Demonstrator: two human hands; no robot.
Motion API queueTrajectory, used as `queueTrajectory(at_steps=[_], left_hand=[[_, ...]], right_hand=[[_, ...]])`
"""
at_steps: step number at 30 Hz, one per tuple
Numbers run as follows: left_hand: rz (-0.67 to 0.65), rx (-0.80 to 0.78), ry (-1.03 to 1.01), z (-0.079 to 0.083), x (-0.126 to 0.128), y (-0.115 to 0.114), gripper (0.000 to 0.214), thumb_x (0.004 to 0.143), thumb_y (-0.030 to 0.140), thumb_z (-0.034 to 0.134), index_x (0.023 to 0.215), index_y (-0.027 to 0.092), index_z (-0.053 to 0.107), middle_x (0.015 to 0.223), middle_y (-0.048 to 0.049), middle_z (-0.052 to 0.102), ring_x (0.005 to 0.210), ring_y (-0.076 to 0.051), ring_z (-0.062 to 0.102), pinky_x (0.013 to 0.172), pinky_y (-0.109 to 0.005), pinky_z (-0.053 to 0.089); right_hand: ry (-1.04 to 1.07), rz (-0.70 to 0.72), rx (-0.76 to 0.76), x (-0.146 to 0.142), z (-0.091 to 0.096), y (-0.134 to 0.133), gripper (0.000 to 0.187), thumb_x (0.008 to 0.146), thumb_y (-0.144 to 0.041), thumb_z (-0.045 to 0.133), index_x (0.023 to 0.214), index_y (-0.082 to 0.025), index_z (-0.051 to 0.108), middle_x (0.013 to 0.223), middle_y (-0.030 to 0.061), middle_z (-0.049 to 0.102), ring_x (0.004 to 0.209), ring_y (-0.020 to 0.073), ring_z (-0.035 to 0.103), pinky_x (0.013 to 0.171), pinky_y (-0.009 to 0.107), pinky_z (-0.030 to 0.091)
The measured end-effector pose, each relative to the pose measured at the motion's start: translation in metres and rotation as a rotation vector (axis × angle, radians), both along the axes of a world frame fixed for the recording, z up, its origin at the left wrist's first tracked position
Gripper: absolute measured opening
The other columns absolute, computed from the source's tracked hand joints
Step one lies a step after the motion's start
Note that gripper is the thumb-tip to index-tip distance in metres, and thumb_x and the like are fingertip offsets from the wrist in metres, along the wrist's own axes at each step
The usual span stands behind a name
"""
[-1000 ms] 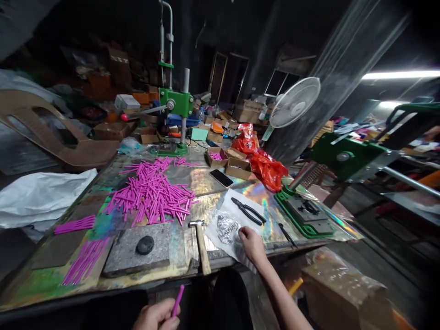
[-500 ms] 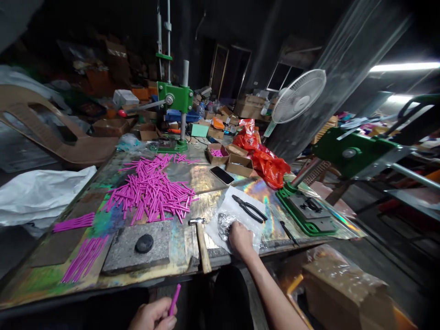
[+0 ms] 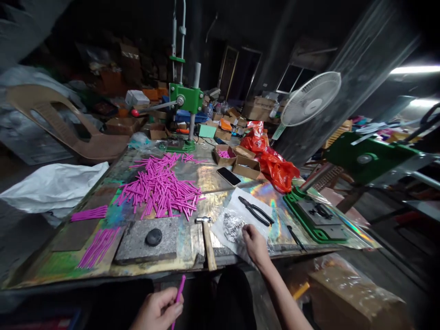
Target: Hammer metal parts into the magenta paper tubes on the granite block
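My left hand [image 3: 158, 310] is low, below the table's front edge, with thumb and fingers pinched on a pink stick [image 3: 179, 289] that points upward. My right hand [image 3: 253, 243] rests on a clear plastic bag [image 3: 240, 215] near the table's front edge, fingers curled beside a heap of small shiny metal parts [image 3: 232, 226] inside it. What the fingers hold, if anything, I cannot make out. Black pliers [image 3: 257, 211] lie on the same bag just beyond my hand.
A big pile of pink sticks [image 3: 160, 188] covers the table's middle, with smaller bundles [image 3: 98, 247] at the left. A hammer [image 3: 207, 238], a grey stone slab [image 3: 147, 240], a phone [image 3: 228, 176], cardboard boxes, green presses [image 3: 185, 98] and a fan [image 3: 309, 98] surround them.
My right hand went into the heap of metal parts and has drawn back a little to its right. My left hand keeps the pink stick. The view has shifted slightly.
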State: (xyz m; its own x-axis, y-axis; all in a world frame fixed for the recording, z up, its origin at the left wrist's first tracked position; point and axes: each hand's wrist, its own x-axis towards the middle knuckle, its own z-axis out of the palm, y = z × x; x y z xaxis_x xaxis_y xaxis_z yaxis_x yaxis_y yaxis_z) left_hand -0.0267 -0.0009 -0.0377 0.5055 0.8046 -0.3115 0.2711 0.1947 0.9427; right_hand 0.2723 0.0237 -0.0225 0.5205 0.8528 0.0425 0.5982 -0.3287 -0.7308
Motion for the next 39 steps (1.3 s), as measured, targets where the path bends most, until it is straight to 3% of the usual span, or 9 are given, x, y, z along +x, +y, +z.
queueTrajectory(at_steps=[6,13,17,24,39], left_hand=[[0.056,-0.045,-0.09,0.028,0.013,0.007,0.024,0.07,0.037,0.059,0.061,0.015,0.056,0.048,0.0053,0.044,0.043,-0.007,0.037,0.039,-0.017,0.029],[0.166,-0.101,-0.316,0.048,0.026,0.01,0.021,0.062,0.033,0.068,0.063,0.013,0.06,0.049,0.0037,0.052,0.04,-0.006,0.044,0.041,-0.017,0.035],[0.295,-0.158,-0.454,0.054,0.027,0.009,0.024,0.063,0.035,0.069,0.068,0.012,0.062,0.056,0.0005,0.059,0.042,-0.007,0.05,0.043,-0.018,0.039],[0.469,-0.346,-0.696,0.06,0.026,0.007,0.026,0.06,0.032,0.074,0.07,0.013,0.06,0.06,0.0001,0.061,0.05,-0.009,0.055,0.045,-0.017,0.042],[0.488,-0.345,-0.684,0.062,0.025,0.003,0.027,0.061,0.034,0.072,0.071,0.013,0.058,0.063,0.0012,0.06,0.051,-0.007,0.053,0.047,-0.018,0.043]], right_hand=[[0.339,0.129,0.187,-0.042,0.021,-0.024,0.035,0.069,-0.053,0.048,0.073,-0.018,0.053,0.055,-0.0027,0.044,0.053,0.015,0.044,0.054,0.028,0.038],[0.887,0.256,0.241,-0.102,0.034,-0.047,0.026,0.066,-0.04,0.067,0.076,-0.018,0.058,0.057,-0.0038,0.047,0.05,0.0101,0.041,0.049,0.022,0.035],[1.051,0.339,0.211,-0.124,0.034,-0.056,0.022,0.069,-0.035,0.067,0.08,-0.02,0.056,0.058,-0.0051,0.047,0.05,0.0089,0.041,0.047,0.021,0.035],[1.106,0.381,0.166,-0.146,0.036,-0.062,0.024,0.07,-0.036,0.067,0.081,-0.019,0.053,0.055,-0.0064,0.045,0.046,0.0074,0.039,0.043,0.019,0.032],[1.096,0.395,0.146,-0.15,0.034,-0.069,0.025,0.07,-0.035,0.067,0.082,-0.019,0.053,0.056,-0.0061,0.046,0.047,0.0073,0.038,0.045,0.019,0.03]])
